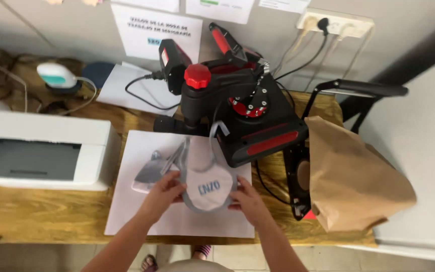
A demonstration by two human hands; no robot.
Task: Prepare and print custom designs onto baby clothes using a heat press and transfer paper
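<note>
A small white bib [208, 182] with grey trim and blue lettering lies on a white sheet [142, 211] on the wooden table. My left hand [164, 194] grips its left edge and my right hand [246, 199] holds its right edge. The bib's neck strap [216, 132] reaches up toward the black and red heat press [237, 106] just behind it. More grey and white fabric [149, 171] lies bunched to the left of the bib.
A white printer [41, 151] sits at the left. A brown paper bag [353, 176] stands at the right beside a black frame. Cables run to a wall socket [336, 22]. A small white device [56, 75] and papers lie at the back.
</note>
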